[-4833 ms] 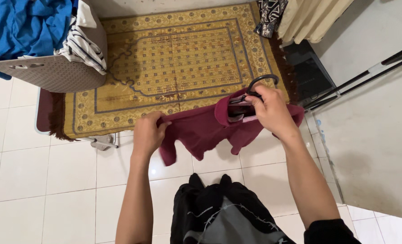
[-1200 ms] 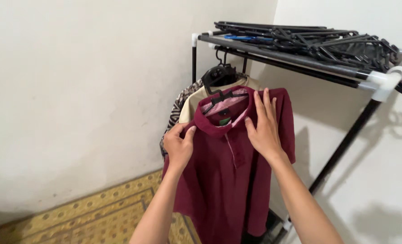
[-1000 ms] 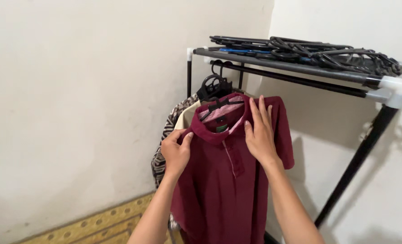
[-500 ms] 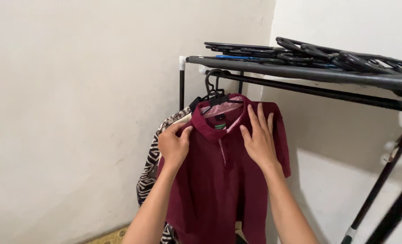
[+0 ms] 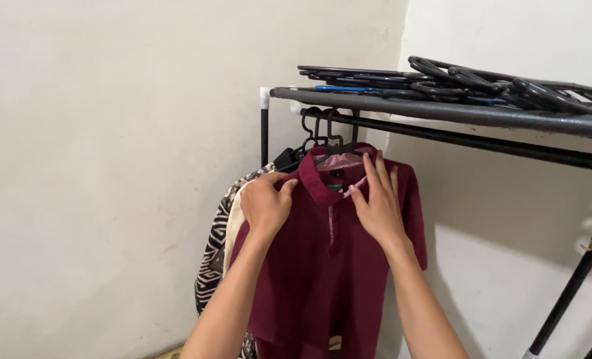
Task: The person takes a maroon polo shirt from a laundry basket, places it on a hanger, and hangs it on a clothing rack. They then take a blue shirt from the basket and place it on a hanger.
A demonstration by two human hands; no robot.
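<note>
Pinching maroon shirt [image 5: 329, 266] collar — left hand [image 5: 267, 205]; right hand [image 5: 378, 203] flat, fingers spread.

small green label [image 5: 336, 187] inside maroon shirt [image 5: 322, 279] collar, no packages, signs, screens

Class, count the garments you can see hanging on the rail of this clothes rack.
3: the maroon polo shirt in front, touched by both hands; a cream garment behind its left shoulder; a black-and-white patterned garment furthest left. More may hang hidden behind the shirt.
</note>
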